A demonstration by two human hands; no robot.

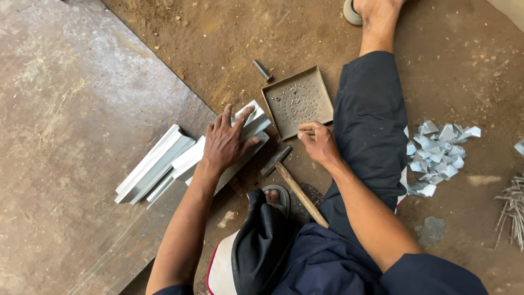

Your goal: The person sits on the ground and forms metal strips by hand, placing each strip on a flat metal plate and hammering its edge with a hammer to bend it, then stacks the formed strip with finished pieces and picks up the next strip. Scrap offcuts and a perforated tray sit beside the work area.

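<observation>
My left hand [225,141] lies spread on top of a stack of pale grey metal channel pieces [185,158] at the edge of a large metal sheet [71,125]. My right hand [318,142] hovers just below a square dented steel plate [298,101] full of punch marks, with fingers curled; something thin may be pinched in them, too small to tell. A hammer [292,183] with a wooden handle lies on the dirt between the hands, near my right hand. A short dark metal punch [262,70] lies above the plate.
I sit on the dirt floor, one leg [371,104] stretched out, a sandalled foot [275,196] tucked in. A heap of small folded grey metal pieces [439,155] lies to the right. A bundle of nails or thin rods [513,210] lies at the far right.
</observation>
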